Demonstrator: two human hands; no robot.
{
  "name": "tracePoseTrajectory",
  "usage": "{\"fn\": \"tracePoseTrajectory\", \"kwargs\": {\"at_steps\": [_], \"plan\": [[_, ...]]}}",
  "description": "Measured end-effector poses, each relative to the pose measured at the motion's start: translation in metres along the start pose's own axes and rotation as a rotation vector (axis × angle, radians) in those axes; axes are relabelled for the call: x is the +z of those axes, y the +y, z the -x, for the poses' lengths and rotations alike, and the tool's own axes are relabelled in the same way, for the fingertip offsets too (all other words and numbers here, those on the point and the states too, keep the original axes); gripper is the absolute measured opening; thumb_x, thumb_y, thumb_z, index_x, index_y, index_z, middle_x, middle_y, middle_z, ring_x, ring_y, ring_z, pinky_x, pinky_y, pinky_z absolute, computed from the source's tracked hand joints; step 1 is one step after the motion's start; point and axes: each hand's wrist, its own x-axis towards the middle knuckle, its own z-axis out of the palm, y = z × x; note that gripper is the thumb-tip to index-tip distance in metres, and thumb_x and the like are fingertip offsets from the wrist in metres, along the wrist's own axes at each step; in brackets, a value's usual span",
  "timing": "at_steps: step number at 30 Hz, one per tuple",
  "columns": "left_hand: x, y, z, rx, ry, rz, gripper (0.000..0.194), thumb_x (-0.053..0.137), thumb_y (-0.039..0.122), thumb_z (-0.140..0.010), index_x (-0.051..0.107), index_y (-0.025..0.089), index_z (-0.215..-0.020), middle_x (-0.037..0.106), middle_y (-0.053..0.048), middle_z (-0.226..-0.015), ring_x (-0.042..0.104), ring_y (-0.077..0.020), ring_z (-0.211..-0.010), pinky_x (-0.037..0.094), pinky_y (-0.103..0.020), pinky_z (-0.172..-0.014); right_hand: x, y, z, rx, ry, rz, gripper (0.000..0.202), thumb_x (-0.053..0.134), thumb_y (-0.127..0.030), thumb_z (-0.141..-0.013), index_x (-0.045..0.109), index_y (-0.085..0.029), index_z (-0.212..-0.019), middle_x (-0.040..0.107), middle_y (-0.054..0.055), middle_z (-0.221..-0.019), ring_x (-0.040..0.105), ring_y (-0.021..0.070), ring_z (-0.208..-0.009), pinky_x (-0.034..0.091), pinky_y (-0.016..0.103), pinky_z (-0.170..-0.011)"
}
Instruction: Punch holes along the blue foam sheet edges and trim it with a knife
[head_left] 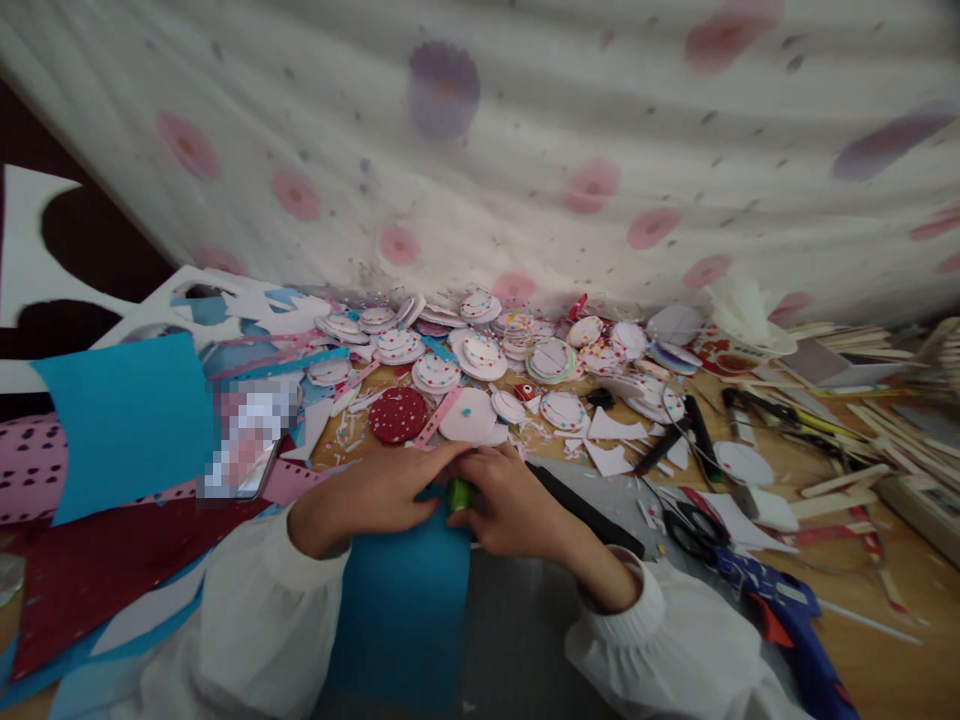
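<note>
Blue foam sheet (405, 600) lies flat under both hands, w/ a red foam sheet (97, 570) to its left. Blue glue gun (787, 610) well right of sheet. Left hand (375, 495) presses the sheet's top edge, fingers flat. Right hand (514, 505), fingers curled, pinches a small green item (459, 494), type unclear, at that same edge. Scissors (694, 530) right of sheet.

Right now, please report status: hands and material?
Left hand flat on blue sheet. Right hand pinching green tool. Black ruler beside right hand.
</note>
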Motion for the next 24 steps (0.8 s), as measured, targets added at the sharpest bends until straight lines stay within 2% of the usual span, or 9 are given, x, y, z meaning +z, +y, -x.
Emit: {"fn": "tracePoseTrajectory", "kwargs": {"at_steps": [3,10,13,17,20,24], "plan": [[0.000,-0.002,0.000,0.005,0.033,0.007,0.064,0.043,0.009,-0.085,0.028,0.026,-0.145,0.060,-0.008,-0.130,0.062,-0.0243,-0.109,0.046,-0.032,-0.086,0.000,0.000,0.000,0.004,-0.015,0.018,0.022,0.072,-0.018,-0.070,0.065,-0.016,-0.090,0.070,0.009,-0.098,0.061,0.0264,-0.098,0.038,0.038,-0.086],[0.000,-0.002,0.000,-0.034,0.076,-0.014,0.056,0.041,0.012,-0.088,0.033,0.025,-0.142,0.064,-0.008,-0.122,0.065,-0.0236,-0.103,0.047,-0.032,-0.081,-0.003,-0.002,0.000,0.032,-0.001,0.029,0.023,0.071,-0.020,-0.071,0.065,-0.014,-0.093,0.070,0.011,-0.099,0.062,0.0268,-0.097,0.037,0.039,-0.085],[0.000,0.001,0.001,-0.031,0.075,0.011,0.061,0.051,0.018,-0.085,0.031,0.023,-0.142,0.062,-0.009,-0.125,0.062,-0.0250,-0.108,0.047,-0.032,-0.084,-0.001,-0.002,-0.001,0.027,0.012,0.047,0.023,0.069,-0.017,-0.070,0.064,-0.014,-0.092,0.071,0.011,-0.098,0.062,0.0272,-0.096,0.037,0.039,-0.083],[0.001,0.005,0.000,0.021,0.065,0.015,0.079,0.068,0.031,-0.075,0.030,0.023,-0.143,0.060,-0.010,-0.128,0.060,-0.0290,-0.111,0.048,-0.035,-0.084,0.006,-0.002,-0.002,0.007,0.023,0.051,0.029,0.065,-0.015,-0.067,0.064,-0.014,-0.096,0.070,0.012,-0.102,0.061,0.0283,-0.099,0.037,0.040,-0.084],[0.003,0.006,-0.003,0.030,0.073,-0.020,0.074,0.068,0.033,-0.078,0.032,0.021,-0.142,0.061,-0.011,-0.127,0.061,-0.0296,-0.110,0.048,-0.037,-0.085,0.011,-0.001,-0.002,0.003,0.045,0.030,0.033,0.066,-0.019,-0.067,0.064,-0.013,-0.099,0.070,0.013,-0.103,0.061,0.0290,-0.101,0.037,0.041,-0.086],[0.005,0.002,-0.007,0.057,0.063,-0.052,0.067,0.068,0.032,-0.080,0.037,0.020,-0.139,0.060,-0.011,-0.129,0.060,-0.0298,-0.112,0.045,-0.038,-0.090,0.017,0.000,-0.003,0.039,0.052,0.030,0.028,0.066,-0.019,-0.067,0.066,-0.012,-0.095,0.071,0.013,-0.100,0.062,0.0286,-0.098,0.038,0.041,-0.087]]}}
